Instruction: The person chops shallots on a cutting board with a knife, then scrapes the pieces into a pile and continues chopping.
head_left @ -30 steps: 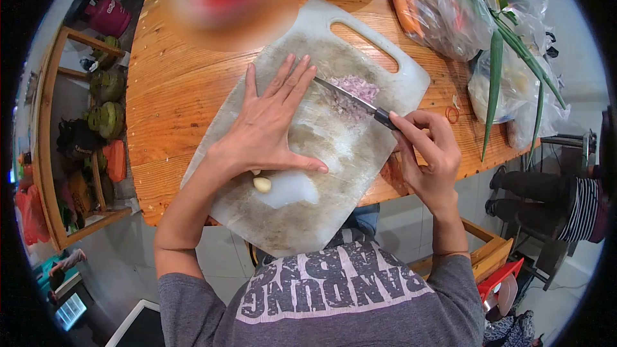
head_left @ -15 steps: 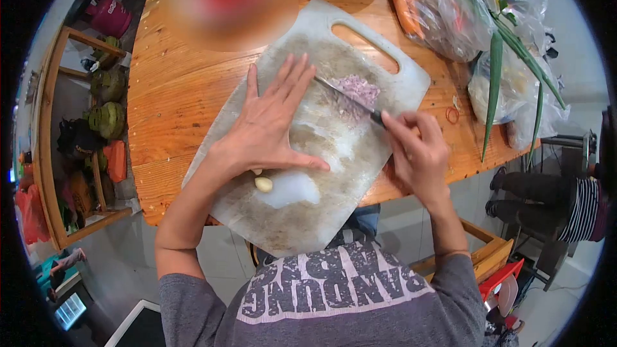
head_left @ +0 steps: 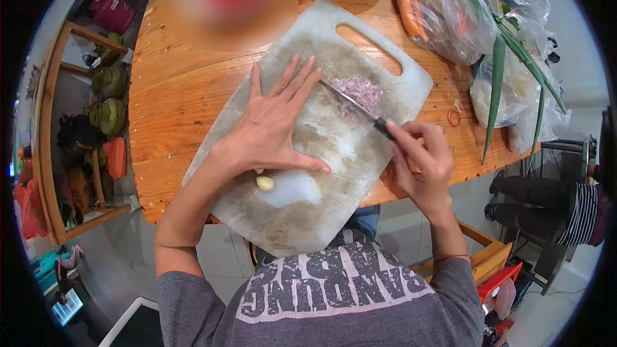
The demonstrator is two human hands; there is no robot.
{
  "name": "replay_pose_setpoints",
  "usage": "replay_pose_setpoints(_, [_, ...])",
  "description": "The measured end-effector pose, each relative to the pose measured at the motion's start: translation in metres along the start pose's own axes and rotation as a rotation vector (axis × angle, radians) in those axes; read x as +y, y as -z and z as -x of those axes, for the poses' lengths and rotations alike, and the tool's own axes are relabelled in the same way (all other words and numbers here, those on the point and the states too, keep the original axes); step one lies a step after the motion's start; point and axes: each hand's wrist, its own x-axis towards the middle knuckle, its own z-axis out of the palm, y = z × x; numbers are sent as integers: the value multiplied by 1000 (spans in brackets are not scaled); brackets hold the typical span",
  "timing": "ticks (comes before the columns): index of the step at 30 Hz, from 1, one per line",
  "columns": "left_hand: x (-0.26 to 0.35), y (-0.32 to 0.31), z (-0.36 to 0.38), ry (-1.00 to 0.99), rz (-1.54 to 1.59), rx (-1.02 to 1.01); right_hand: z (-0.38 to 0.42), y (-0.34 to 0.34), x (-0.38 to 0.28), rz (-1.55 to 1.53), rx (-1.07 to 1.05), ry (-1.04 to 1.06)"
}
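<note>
Knife (head_left: pixel 355 105) in right hand (head_left: pixel 424 162); shirt (head_left: pixel 337 318) reads "BANDUNG".

From where I stand, I can read "BANDUNG" in big dark letters on the grey T-shirt (head_left: pixel 340 321), close to the near end of the cutting board (head_left: pixel 289 225) — the row next to it is too creased to read. Well left of the board, a pink gas cylinder (head_left: pixel 111 13) carries pale lettering — too small to make out.

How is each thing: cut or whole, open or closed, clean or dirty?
Left hand: open, fingers spread
Right hand: closed on knife
Knife: held by its handle
Purplish heap: finely chopped
Pale clove: peeled, looks whole
Cutting board: stained
Carrots: bagged
Rubber band: loose on table
</note>
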Motion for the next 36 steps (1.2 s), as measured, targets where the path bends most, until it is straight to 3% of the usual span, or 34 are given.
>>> replay_pose_setpoints(9, [2,-1,1,-5,11,-7,6,-12,11,-62,-16,-36])
replay_pose_setpoints(12, [3,-3,4,-4,-2,-18,4,1,7,28,-9,57])
replay_pose_setpoints(16, [1,-1,-4,9,-16,10,2,-4,16,-57,-78,-24])
replay_pose_setpoints(19, [2,-6,1,6,-18,-6,-6,7,14,-164,-178,-260])
replay_pose_setpoints(23, [3,-4,0,17,-21,-18,-2,15,12,-113,-195,-268])
replay_pose_setpoints(26, [1,-4,1,7,-5,-16,-4,15,5,39,-65,-118])
replay_pose_setpoints(32, [2,-1,0,6,43,13,-32,23,-1,346,-23,115])
replay_pose_setpoints(36, [0,-6,1,8,25,37,-25,6,17,256,-37,75])
